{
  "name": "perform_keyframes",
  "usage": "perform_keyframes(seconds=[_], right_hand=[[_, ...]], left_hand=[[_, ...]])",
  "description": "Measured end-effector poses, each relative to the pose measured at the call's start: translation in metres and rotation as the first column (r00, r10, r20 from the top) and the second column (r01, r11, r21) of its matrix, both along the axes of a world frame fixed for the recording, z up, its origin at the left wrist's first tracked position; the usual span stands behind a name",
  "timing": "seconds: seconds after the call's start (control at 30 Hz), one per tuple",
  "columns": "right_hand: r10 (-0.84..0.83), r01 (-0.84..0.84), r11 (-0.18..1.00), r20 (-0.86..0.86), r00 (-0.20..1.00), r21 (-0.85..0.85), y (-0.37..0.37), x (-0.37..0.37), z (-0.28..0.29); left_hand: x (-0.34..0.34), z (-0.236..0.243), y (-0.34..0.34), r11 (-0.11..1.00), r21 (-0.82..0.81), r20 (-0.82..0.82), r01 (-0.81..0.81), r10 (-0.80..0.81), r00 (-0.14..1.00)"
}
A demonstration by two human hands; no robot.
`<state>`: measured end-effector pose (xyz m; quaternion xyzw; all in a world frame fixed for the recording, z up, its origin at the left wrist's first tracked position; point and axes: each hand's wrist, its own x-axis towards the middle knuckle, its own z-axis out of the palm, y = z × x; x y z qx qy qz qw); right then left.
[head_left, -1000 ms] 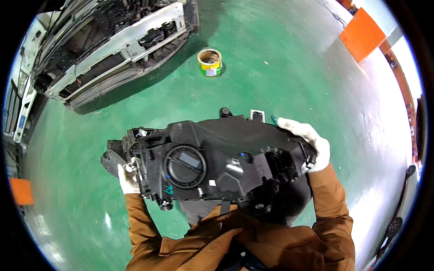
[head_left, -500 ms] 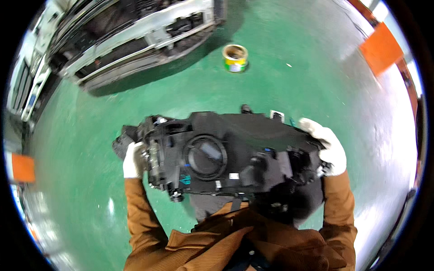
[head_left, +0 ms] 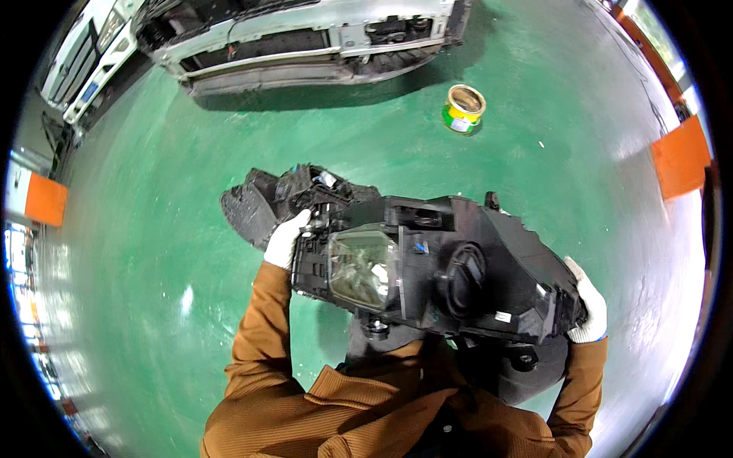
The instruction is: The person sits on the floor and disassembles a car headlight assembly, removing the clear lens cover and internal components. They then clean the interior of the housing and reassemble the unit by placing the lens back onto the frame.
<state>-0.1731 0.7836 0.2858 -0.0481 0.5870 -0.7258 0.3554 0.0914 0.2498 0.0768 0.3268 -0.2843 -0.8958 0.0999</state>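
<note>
A large black headlight assembly (head_left: 424, 267) is held up in front of my body. Toward its left end a clear lens window (head_left: 363, 269) faces up, and a round black cap (head_left: 464, 278) sits on the back of the housing. My left hand (head_left: 285, 240), in a white glove, grips the left end with its fingers wrapped round the edge. White-gloved too, my right hand (head_left: 589, 304) is closed round the right end; part of its fingers is hidden behind the housing. Beyond my left hand, a second black plastic part (head_left: 267, 198) shows, partly covered by the headlight assembly.
At the far left is a vehicle's stripped front end (head_left: 321, 57) with bare beams. A yellow and green can (head_left: 463, 108) stands on the green floor (head_left: 153, 229). Orange panels stand at the left (head_left: 46, 200) and right (head_left: 679, 159) edges.
The headlight assembly has been turned in my hands, bringing the lens window into view and moving the round cap rightward. My view has shifted, so both hands appear further right and lower.
</note>
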Motion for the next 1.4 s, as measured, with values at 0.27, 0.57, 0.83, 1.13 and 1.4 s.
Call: perform_keyframes(seconds=[0.27,0.57,0.83,1.13,1.4], right_hand=[[0.231,-0.206,0.95,-0.088,0.969,0.235,0.0,-0.004,-0.001],[0.175,-0.131,0.899,-0.068,0.982,0.418,0.044,-0.033,-0.05],[0.454,-0.247,0.588,-0.062,0.889,0.77,0.085,-0.083,-0.04],[0.416,-0.126,0.791,-0.375,0.829,0.599,-0.049,-0.124,-0.001],[0.74,-0.649,0.668,-0.423,0.523,0.364,-0.191,-0.065,-0.025]], left_hand=[[0.003,0.045,-0.005,0.976,-0.217,-0.033,0.009,-0.017,0.999],[-0.009,0.07,0.001,0.557,-0.803,0.146,0.212,-0.162,0.976],[-0.017,0.078,0.015,0.351,-0.915,0.184,0.199,-0.076,0.98],[-0.009,0.082,0.021,0.644,-0.759,0.09,0.099,-0.048,0.995],[-0.008,0.109,0.022,0.555,-0.821,0.136,0.134,-0.039,0.99]])
